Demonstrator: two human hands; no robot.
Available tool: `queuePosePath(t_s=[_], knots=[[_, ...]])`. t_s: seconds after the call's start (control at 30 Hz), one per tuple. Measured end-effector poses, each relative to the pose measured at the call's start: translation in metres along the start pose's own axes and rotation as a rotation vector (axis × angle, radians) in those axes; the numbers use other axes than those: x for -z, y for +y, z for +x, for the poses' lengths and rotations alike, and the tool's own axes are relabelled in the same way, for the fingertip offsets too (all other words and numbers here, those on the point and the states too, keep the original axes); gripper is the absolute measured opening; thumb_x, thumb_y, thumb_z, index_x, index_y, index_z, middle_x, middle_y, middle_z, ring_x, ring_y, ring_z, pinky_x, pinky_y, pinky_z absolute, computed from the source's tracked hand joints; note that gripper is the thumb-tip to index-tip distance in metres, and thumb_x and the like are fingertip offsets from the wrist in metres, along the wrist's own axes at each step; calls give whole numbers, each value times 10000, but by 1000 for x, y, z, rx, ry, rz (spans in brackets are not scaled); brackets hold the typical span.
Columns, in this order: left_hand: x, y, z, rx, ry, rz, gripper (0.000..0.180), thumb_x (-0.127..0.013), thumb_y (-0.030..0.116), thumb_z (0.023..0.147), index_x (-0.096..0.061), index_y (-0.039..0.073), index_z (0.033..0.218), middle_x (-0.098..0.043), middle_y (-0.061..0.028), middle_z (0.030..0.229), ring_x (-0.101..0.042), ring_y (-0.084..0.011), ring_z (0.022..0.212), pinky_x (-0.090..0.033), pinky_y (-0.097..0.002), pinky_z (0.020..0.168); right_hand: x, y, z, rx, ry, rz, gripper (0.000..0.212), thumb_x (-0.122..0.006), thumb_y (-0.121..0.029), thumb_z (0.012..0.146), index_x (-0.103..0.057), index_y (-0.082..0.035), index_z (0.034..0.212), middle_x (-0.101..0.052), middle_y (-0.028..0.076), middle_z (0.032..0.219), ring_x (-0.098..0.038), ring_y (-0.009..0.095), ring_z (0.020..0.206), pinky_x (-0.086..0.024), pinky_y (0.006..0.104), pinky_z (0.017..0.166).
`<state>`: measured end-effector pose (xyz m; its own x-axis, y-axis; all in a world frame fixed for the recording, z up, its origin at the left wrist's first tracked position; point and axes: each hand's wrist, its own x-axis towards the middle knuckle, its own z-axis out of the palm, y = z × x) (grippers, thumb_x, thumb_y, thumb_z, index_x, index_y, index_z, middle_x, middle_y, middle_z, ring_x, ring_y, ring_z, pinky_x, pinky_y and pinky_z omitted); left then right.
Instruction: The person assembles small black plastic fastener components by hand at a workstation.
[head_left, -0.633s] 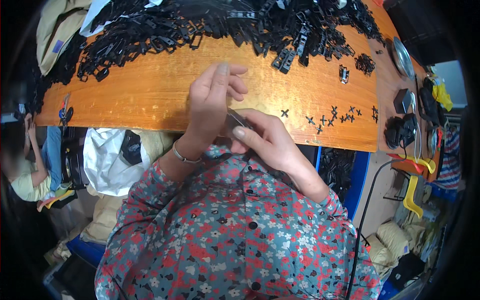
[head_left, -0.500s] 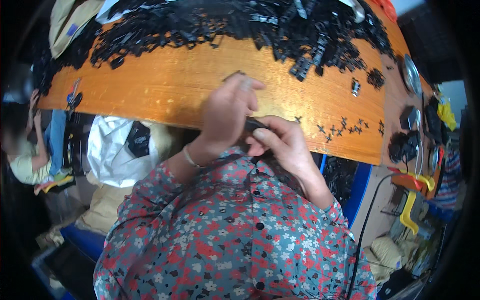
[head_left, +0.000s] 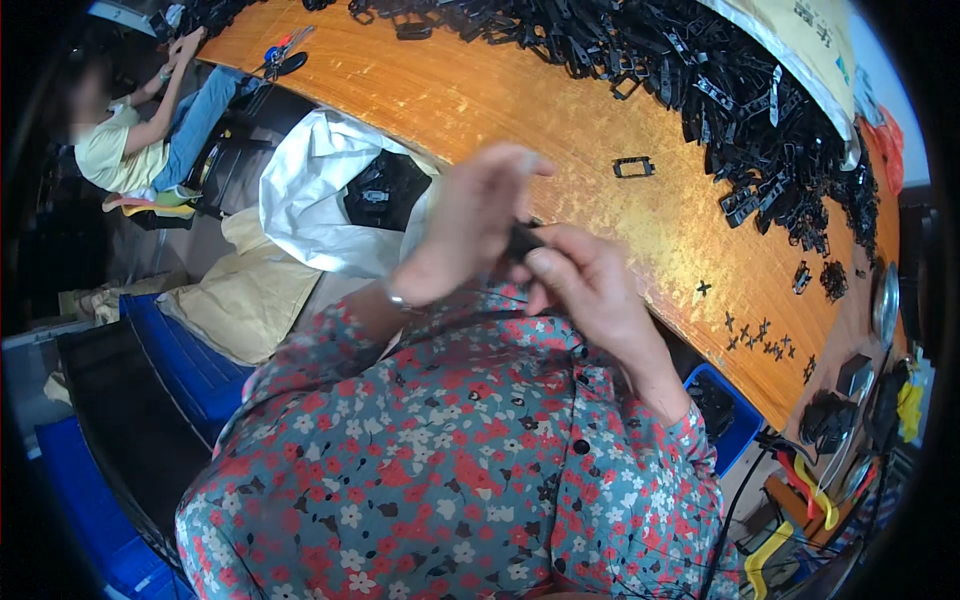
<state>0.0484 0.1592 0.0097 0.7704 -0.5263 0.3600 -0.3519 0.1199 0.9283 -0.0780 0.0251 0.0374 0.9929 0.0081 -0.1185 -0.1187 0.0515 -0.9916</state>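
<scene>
My right hand (head_left: 590, 280) is closed around a small dark part (head_left: 523, 243), with the thumb pressed on it. Most of the part is hidden by my fingers, so its exact kind does not show. Beside it my left hand (head_left: 468, 215) is raised with its fingers stretched to the upper right, smeared by motion; nothing shows in it. Both hands are in front of my chest at the table's near edge. A single black rectangular plastic frame (head_left: 633, 167) lies on the wooden table (head_left: 560, 110) beyond them.
A large heap of black plastic parts (head_left: 730, 95) covers the far side. Several small black cross-shaped pieces (head_left: 765, 340) lie at the right. A white bag (head_left: 310, 215) with black parts hangs open at the left, near another seated person (head_left: 125, 150). A blue bin (head_left: 735, 425) stands below the table.
The view has turned left, so the table now slants down to the right and the white bag shows more fully. My left hand has moved in a blur beside the right, which keeps its hold.
</scene>
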Motion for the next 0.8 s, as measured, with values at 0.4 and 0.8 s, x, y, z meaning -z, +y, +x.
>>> queuePosePath(t_s=[0.4, 0.8], knots=[[85, 4, 34, -153, -80, 904, 115, -727, 69, 911, -729, 30, 1019, -707, -157, 1055, -653, -352, 1027, -502, -425, 932, 42, 29, -24, -31, 205, -34, 268, -688, -85, 1000, -655, 66, 1218, -703, 67, 841, -682, 122, 703, -543, 293, 657], [-94, -33, 74, -422, -455, 777, 311, -788, 107, 837, -689, 23, 1119, -677, -163, 1073, -619, -387, 1038, -504, -443, 895, 84, 35, -84, -11, 498, -112, 215, -667, -94, 1016, -681, 55, 1171, -736, 90, 864, -694, 126, 677, -554, 304, 649]])
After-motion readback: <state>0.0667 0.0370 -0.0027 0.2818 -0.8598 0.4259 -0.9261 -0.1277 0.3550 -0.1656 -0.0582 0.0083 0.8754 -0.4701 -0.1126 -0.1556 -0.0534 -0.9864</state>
